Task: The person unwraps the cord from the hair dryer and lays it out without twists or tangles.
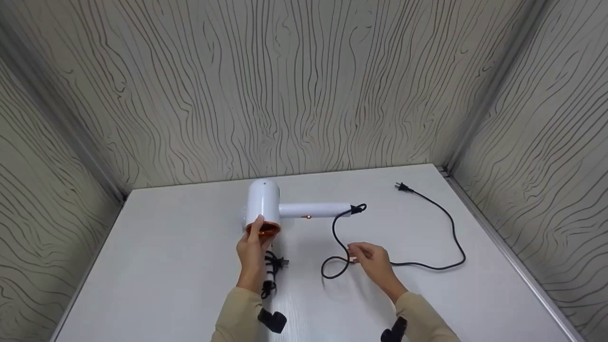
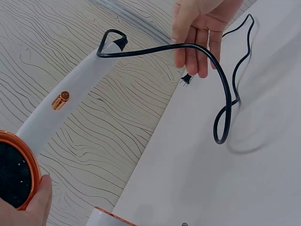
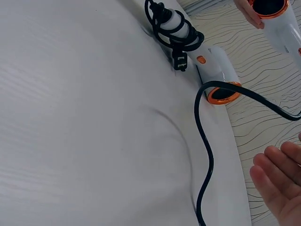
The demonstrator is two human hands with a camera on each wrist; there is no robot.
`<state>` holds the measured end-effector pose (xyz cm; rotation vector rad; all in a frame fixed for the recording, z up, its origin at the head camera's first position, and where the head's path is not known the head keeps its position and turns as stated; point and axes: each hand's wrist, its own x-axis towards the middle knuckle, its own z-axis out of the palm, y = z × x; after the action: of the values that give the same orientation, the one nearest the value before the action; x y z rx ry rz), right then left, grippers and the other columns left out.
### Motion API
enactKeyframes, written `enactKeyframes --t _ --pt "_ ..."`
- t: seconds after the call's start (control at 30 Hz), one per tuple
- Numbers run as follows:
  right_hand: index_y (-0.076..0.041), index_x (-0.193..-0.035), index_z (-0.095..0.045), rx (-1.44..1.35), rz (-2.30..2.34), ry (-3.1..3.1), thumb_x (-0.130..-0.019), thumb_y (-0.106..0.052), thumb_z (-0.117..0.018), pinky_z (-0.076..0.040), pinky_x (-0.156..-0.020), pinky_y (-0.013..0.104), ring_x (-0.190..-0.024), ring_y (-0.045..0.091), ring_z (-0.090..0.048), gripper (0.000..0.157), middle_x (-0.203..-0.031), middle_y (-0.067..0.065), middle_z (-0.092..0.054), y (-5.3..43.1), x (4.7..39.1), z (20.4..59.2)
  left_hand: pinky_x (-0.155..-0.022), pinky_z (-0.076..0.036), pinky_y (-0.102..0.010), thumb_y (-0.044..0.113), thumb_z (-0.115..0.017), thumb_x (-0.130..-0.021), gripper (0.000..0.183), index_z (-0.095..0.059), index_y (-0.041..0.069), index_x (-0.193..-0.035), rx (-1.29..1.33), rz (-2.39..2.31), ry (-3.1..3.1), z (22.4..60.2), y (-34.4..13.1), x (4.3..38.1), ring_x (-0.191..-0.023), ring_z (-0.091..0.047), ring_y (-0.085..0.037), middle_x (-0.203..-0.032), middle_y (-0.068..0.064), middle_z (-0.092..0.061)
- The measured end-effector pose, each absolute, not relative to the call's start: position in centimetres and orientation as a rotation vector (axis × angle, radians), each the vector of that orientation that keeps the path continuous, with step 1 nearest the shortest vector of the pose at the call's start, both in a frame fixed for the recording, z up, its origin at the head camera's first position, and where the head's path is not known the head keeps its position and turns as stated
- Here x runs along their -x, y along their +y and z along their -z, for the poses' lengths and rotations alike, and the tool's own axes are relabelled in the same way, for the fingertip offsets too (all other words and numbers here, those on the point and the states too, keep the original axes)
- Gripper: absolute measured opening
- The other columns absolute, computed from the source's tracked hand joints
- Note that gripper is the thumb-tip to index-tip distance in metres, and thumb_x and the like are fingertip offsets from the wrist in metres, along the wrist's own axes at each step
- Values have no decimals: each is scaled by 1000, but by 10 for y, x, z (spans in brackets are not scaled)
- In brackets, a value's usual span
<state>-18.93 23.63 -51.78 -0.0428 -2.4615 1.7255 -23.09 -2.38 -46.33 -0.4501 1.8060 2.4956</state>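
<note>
A white hair dryer (image 1: 264, 199) with an orange-rimmed end is in my left hand (image 1: 253, 254), raised over the table with its handle pointing right. The left thumb and fingers grip the barrel at that rim. From the handle's end a black cord (image 1: 336, 232) hangs down in a loop. Beside this loop is my right hand (image 1: 375, 263), its palm (image 3: 287, 202) bare and fingers extended in the right wrist view. In the left wrist view the cord crosses in front of those fingers. Beneath the held dryer lies a second white hair dryer (image 3: 214, 63), partly hidden in the head view.
The second dryer's own cord (image 3: 186, 40) is wound round its handle. On the white table (image 1: 166, 247), the loose cord curves right and back to a two-pin plug (image 1: 403, 187). Wood-patterned panels (image 1: 285, 95) close off the back and both sides.
</note>
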Motion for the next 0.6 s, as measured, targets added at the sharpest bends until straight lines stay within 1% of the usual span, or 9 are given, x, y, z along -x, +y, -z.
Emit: enactKeyframes --t 0.1,0.2,0.3,0.43,0.6 --pt "10 -106 -67 70 -1780 -2442 -95 -9 -58 -60 -72 21 -79 1 -67 24 -99 26 -71 231 192 514 -110 -45 -38 53 -52 -93 77 -33 -1 -144 445 -2478 1808 463 -23 233 -122 -58 -28 -142 -19 -45" --pt "5 -105 -69 68 -1773 -2461 -92 -11 -63 -57 -70 16 -78 2 -67 21 -98 24 -72 227 192 512 -111 -44 -40 55 -54 -92 79 -34 -2 -144 460 -2461 1818 466 -21 232 -121 -58 -27 -142 -20 -45" --pt "3 -102 -70 40 -1713 -2484 -89 -10 -67 -56 -69 14 -77 4 -68 18 -95 20 -73 226 191 512 -111 -45 -41 54 -54 -92 78 -35 -3 -143 466 -2456 1833 469 -18 233 -118 -60 -26 -141 -21 -46" --pt "2 -95 -71 37 -1672 -2479 -87 -7 -68 -56 -68 15 -74 5 -67 13 -90 19 -73 228 189 510 -110 -46 -41 50 -56 -92 75 -38 -4 -141 484 -2459 1839 472 -13 234 -116 -61 -26 -139 -22 -47" --pt "2 -93 -71 87 -1669 -2428 -86 -5 -69 -56 -68 14 -71 1 -65 11 -87 19 -72 233 188 506 -110 -46 -42 52 -57 -91 76 -40 -4 -139 496 -2434 1880 475 -11 237 -118 -60 -28 -139 -22 -49"
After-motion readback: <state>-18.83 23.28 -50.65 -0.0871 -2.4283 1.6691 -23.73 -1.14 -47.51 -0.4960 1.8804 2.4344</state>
